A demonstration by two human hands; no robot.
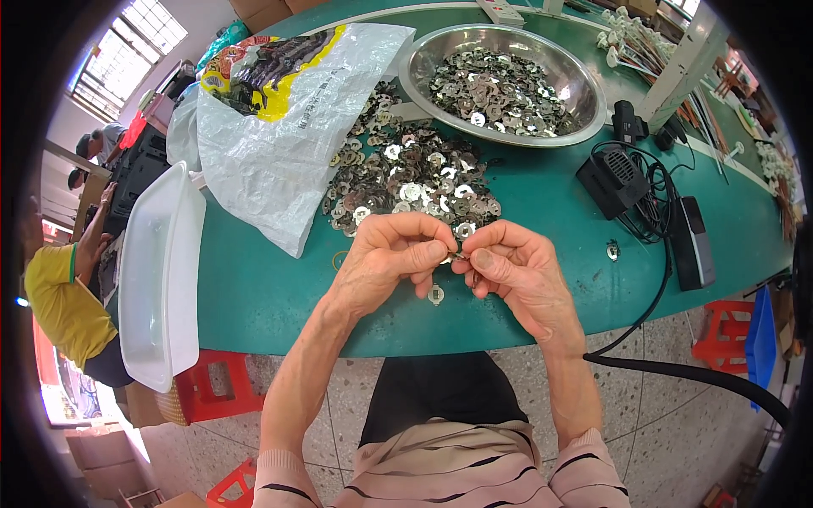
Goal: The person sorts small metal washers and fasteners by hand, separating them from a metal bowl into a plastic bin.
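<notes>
Over the front part of the green table, my left hand [394, 251] and my right hand [511, 267] meet fingertip to fingertip. Both are closed in a pinch around a small metal piece [458, 255], mostly covered by the fingers. Just under them, one flat round metal piece with a slot [435, 294] lies by itself on the tabletop. Right behind my hands spreads a loose pile of similar round metal pieces [415, 182]. A wide steel bowl [590, 118] beyond the pile holds many more of them.
A white printed plastic sack [279, 161] lies left of the pile. A white tub [161, 279] stands at the table's left edge. Black adapters [613, 179] and cables sit on the right. Red stools [218, 385] stand below. A person in yellow [68, 284] is at far left.
</notes>
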